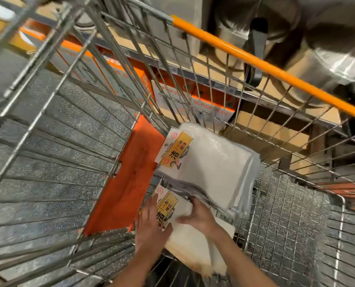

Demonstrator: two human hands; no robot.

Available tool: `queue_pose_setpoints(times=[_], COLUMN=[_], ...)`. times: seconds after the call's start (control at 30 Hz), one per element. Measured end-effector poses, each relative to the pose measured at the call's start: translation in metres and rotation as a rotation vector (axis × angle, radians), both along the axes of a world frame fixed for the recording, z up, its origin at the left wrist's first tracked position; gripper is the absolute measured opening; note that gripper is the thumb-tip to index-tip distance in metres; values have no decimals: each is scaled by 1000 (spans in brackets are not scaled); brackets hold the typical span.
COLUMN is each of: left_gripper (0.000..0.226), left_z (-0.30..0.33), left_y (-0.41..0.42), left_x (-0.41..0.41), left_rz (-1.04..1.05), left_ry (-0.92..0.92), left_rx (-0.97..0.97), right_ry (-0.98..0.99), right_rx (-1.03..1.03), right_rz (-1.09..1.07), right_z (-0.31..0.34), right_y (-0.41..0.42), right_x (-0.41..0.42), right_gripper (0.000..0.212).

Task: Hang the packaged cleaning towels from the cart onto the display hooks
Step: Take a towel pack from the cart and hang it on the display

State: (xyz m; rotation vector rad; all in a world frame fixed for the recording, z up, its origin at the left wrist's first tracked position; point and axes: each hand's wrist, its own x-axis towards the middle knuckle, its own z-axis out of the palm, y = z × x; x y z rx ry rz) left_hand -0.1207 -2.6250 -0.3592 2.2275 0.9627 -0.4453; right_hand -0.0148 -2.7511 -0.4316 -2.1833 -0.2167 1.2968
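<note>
Head view: near stack of flat white plastic-wrapped cleaning towel packs with yellow labels lies low in the steel wire cart; second stack just beyond. I judge them light, floppy, slick film; best gripped at the stiffer label header. Long axis runs toward me, label end far-left. Left hand flat on the label, fingers relaxed; right hand fingers curled round the pack's edge.

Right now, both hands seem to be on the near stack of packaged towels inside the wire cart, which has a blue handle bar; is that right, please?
Not quite: the handle bar is orange, not blue, as the head view shows. The rest stands: the left hand and right hand are on the near stack of packaged towels inside the wire cart.
</note>
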Motion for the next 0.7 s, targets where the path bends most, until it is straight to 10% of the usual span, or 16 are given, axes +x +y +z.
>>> queue_pose_setpoints(times=[0.37,0.7], left_gripper=[95,96], left_z=[6,4], left_y=[0,-2], left_x=[-2,0], left_rz=[86,118], left_ry=[93,74], left_rx=[-39,-33], right_ry=[265,329], right_rx=[34,12], right_rz=[-60,-25], right_z=[6,-7], right_y=[5,15], right_x=[6,9], right_gripper=[93,135])
